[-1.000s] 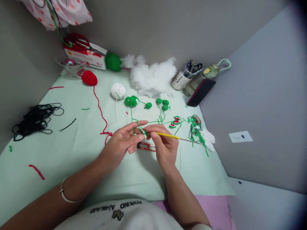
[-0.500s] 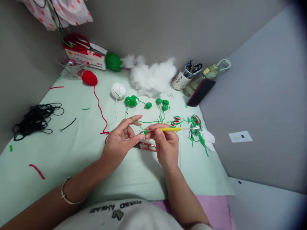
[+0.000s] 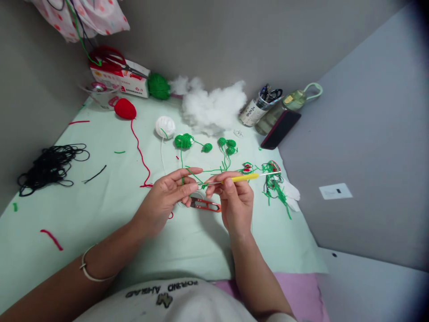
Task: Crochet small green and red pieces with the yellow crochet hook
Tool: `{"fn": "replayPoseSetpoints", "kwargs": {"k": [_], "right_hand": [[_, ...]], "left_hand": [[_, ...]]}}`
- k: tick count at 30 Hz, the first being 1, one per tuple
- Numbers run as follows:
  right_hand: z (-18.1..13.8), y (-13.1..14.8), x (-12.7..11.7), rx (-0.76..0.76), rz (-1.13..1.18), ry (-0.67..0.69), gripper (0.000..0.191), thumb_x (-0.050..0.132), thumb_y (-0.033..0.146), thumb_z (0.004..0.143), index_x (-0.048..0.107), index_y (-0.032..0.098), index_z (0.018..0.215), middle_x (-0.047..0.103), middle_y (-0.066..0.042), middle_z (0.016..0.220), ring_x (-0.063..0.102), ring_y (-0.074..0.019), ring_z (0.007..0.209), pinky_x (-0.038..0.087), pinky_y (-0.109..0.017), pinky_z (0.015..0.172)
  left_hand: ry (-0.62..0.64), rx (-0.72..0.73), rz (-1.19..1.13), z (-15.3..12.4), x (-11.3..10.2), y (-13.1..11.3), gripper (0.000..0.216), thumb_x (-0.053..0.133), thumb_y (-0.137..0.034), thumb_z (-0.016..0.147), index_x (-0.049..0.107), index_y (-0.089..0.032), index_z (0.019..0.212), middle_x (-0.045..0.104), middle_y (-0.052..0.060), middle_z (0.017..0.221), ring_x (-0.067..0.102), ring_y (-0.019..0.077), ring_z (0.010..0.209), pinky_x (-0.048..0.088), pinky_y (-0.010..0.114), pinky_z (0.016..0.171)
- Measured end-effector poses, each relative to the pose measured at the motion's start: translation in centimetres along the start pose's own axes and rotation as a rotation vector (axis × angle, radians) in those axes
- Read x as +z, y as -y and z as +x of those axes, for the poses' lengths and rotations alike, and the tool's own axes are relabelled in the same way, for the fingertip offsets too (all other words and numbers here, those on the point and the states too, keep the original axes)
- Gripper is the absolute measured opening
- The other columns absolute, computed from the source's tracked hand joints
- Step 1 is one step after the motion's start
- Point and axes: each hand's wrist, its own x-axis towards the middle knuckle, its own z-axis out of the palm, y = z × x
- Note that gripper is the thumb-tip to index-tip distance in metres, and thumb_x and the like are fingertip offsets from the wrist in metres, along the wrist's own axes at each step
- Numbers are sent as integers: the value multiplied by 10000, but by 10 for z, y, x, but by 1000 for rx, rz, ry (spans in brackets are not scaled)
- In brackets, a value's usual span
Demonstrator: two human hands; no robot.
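Observation:
My right hand [image 3: 237, 199] is closed around a crochet hook [image 3: 243, 178] with a yellow handle, its thin tip pointing left. My left hand [image 3: 170, 192] pinches a small piece of green yarn work, partly hidden by the fingers, where the hook's tip meets it. Green yarn [image 3: 182, 156] runs over the left fingers from a small green ball [image 3: 183, 141]. Under the hands lie orange thread snips [image 3: 206, 205]. Beyond them sit several little green crocheted balls [image 3: 230, 150] with loose tails and a red-and-green piece [image 3: 247, 167].
A black yarn tangle [image 3: 50, 167] is at left. Red yarn [image 3: 125, 109], white yarn [image 3: 165, 127], white stuffing [image 3: 214, 107], a pen cup [image 3: 254, 112], a bottle [image 3: 295, 99] and a dark phone [image 3: 280, 129] stand along the back. Yarn scraps [image 3: 276, 183] lie at right.
The hook and my right hand have shifted slightly right, and the hook tilts up more at its right end. My left hand has moved a little lower, its fingers closer together.

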Motion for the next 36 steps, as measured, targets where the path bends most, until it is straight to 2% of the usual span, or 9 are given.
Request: {"fn": "replayPoseSetpoints", "kwargs": {"k": [2,5,8,11,16,21,27,31,36], "right_hand": [[-5,-2,-1,-154,-174,-1,161,548,285,1021,699,240,990,750,-37,902,700,-152,707,602,-321,651],[-13,-9,-2,-463,-612,70,244,594,199,982,731,326,1139,755,-47,1030,720,-194,893,613,-345,713],[-17,-13,-2,-568,-807,130,350,673,162,925,745,398,1173,744,-40,1126,712,-212,997,616,-349,757],[-11,-8,-1,-451,-560,57,253,623,175,963,766,331,1101,742,-45,1010,709,-190,893,609,-358,772],[-1,0,0,-41,-68,-2,158,636,329,976,750,230,928,713,-36,892,634,-135,631,562,-305,563],[-2,1,2,-214,-139,-98,112,672,261,952,781,249,927,715,-31,869,641,-142,675,544,-308,586],[1,5,-3,-20,34,-60,141,683,336,947,770,239,894,723,-14,852,650,-121,598,561,-279,531],[0,2,0,-91,-53,-68,110,689,284,951,793,252,943,737,-15,899,676,-123,677,572,-290,636],[-2,0,3,-121,-134,-104,116,680,257,958,795,253,950,729,-7,898,680,-118,685,570,-287,659]], "left_hand": [[-5,9,5,0,0,1,309,813,-260,840,766,-241,1145,580,-58,770,487,41,548,426,185,525],[0,17,-24,0,0,3,379,823,-256,830,739,-243,1200,604,-56,770,466,36,519,382,181,482],[50,-61,-105,1,0,4,442,832,-296,817,721,-204,1236,505,-84,610,377,41,468,342,179,448],[73,-156,-138,2,1,2,442,838,-304,808,728,-164,1213,397,-111,527,290,40,444,313,174,425],[16,-31,-62,1,3,-2,461,845,-253,798,708,-235,1239,616,-62,756,385,22,444,340,184,401],[-45,48,16,1,0,-1,437,849,-218,790,720,-221,1207,609,-71,722,453,33,462,396,186,434],[-51,31,-15,1,-1,-3,402,834,-219,799,733,-214,1188,597,-67,728,431,29,460,407,187,439],[-8,17,-7,1,-2,1,363,834,-246,814,738,-244,1164,612,-60,790,430,11,451,369,170,414],[42,-81,23,1,-7,5,241,776,-338,875,742,-246,1095,425,-98,520,394,48,435,329,151,404]]}}
